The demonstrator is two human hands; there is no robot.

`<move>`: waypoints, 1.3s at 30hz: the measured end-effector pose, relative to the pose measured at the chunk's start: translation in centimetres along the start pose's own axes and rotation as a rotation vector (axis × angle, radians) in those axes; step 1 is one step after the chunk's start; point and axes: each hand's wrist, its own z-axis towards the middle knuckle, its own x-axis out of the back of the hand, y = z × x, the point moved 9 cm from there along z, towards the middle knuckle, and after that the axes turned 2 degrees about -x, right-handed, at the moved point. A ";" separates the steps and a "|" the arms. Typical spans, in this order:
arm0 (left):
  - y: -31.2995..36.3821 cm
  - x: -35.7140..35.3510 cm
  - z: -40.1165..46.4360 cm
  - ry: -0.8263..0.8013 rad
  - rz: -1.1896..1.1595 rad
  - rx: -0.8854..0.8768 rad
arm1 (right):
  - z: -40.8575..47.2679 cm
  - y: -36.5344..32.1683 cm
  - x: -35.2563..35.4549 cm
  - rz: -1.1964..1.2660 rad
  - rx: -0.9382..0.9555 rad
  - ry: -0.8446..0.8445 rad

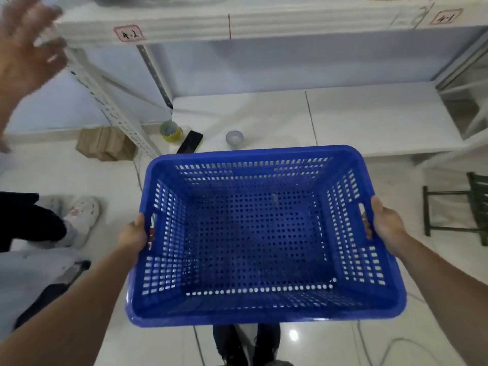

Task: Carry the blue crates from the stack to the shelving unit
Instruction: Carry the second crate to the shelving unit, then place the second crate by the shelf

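Observation:
An empty blue perforated crate (253, 307) hangs in front of me above the floor, held level by both hands. My left hand (133, 235) grips its left handle slot, thumb on the rim. My right hand (384, 224) grips the right handle slot the same way. Straight ahead stands the white shelving unit (184, 27); its upper shelf edge carries pink-framed labels, and its low shelf board (369, 120) lies just beyond the crate's far rim. The stack of crates is out of view.
Another person's raised hand (23, 54) blurs at the top left, their shoe (81, 217) on the floor at left. A tape roll (171, 131), a black phone (190, 145) and a small cup (234, 138) lie by the shelf post. A cardboard box (105, 146) and a dark stool (459, 207) flank the unit.

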 end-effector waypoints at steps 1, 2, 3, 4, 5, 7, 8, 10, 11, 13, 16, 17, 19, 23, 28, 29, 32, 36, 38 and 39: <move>0.1 0.0 0.3 0.002 -0.019 -0.004 | 0.2 -0.4 0.1 -0.001 0.002 0.007; 0.5 -0.1 0.1 0.008 -0.020 0.004 | 0.5 -0.8 0.0 -0.004 0.004 0.011; 1.4 -0.2 -0.8 0.022 -0.021 0.015 | 0.7 -1.1 -0.1 -0.008 0.006 0.012; 2.0 -0.4 -1.3 0.025 -0.015 0.017 | 0.9 -1.4 -0.2 -0.011 0.005 0.009; 2.5 -0.5 -1.6 0.024 -0.006 0.016 | 1.1 -1.7 -0.3 -0.014 0.004 0.006; 3.5 -0.8 -1.9 0.030 0.000 0.011 | 1.5 -2.2 -0.4 -0.020 0.004 0.004; 3.5 -0.9 -1.5 0.036 -0.003 0.016 | 1.7 -2.6 -0.5 -0.022 0.005 0.004; 3.7 -0.8 -1.0 0.043 -0.012 0.011 | 2.0 -3.1 -0.6 -0.026 0.005 0.002; 3.9 -0.7 -0.8 0.048 -0.019 0.005 | 2.2 -3.3 -0.7 -0.029 0.006 0.001; 3.7 -0.7 -0.5 0.053 -0.016 0.019 | 2.3 -3.4 -0.7 -0.032 0.004 -0.002; 4.1 -0.6 -0.5 0.075 -0.018 -0.006 | 2.4 -3.4 -0.8 -0.016 0.009 -0.010; 4.1 -0.7 -0.6 0.080 -0.028 -0.015 | 2.4 -3.3 -0.7 -0.012 0.011 -0.010; 3.9 -0.7 -0.6 0.094 -0.033 -0.023 | 2.2 -3.1 -0.6 -0.013 0.009 -0.008; 4.2 -0.9 -0.9 0.102 -0.023 -0.045 | 2.1 -3.3 -0.6 -0.008 0.012 -0.023; 4.0 -1.0 -0.5 0.094 -0.018 -0.027 | 2.2 -3.7 -0.8 -0.004 0.008 -0.037; 4.1 -0.8 -0.6 0.099 -0.019 -0.021 | 2.1 -3.8 -0.7 -0.005 0.006 -0.042; 4.4 -0.4 -0.7 0.101 -0.013 -0.024 | 2.1 -3.9 -0.9 0.025 0.009 -0.053; 4.2 -0.2 -0.2 0.115 0.005 -0.040 | 2.5 -3.2 -1.5 -0.031 0.015 -0.005; 4.3 -0.3 -0.1 0.105 0.018 -0.048 | 2.5 -3.1 -1.4 -0.048 0.006 -0.004; 4.5 -0.5 -0.2 0.096 0.014 -0.049 | 2.5 -3.2 -1.3 -0.044 0.003 -0.011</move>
